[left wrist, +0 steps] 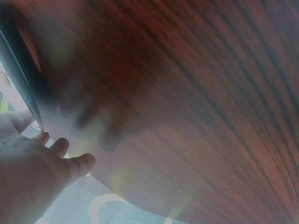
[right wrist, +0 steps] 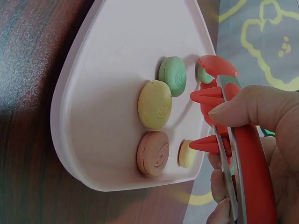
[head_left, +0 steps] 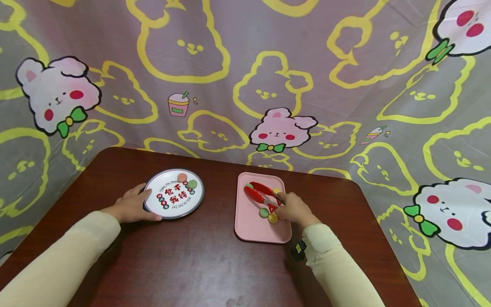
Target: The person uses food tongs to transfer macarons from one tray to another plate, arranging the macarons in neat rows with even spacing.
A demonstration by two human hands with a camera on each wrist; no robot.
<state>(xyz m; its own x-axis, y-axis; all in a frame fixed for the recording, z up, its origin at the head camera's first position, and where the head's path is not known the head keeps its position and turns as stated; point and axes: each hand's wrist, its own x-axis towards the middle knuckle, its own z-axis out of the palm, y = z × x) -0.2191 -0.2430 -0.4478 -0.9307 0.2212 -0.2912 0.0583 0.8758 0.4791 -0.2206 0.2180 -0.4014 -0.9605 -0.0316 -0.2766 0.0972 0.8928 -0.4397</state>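
Observation:
My right hand (head_left: 295, 209) grips red tongs (head_left: 262, 194) with metal edges over the pink tray (head_left: 241, 226). The tong tips are around a green macaron (right wrist: 203, 74) at the tray's far side. Nearer lie another green macaron (right wrist: 173, 76), a yellow one (right wrist: 155, 105), a brownish-pink one (right wrist: 153, 153) and a second yellow one (right wrist: 187, 154), partly behind the tongs. My left hand (head_left: 132, 205) holds the left rim of a round white plate (head_left: 153, 198) with red lettering, the rim between thumb and fingers. On the plate sit a pink macaron (head_left: 182, 177) and a green one (head_left: 192, 184).
Both the plate and the tray stand on a dark brown wooden table (head_left: 199, 260), with a gap of bare wood between them. A grey curtain (head_left: 215, 98) printed with cartoon rabbits hangs round the table's back and sides.

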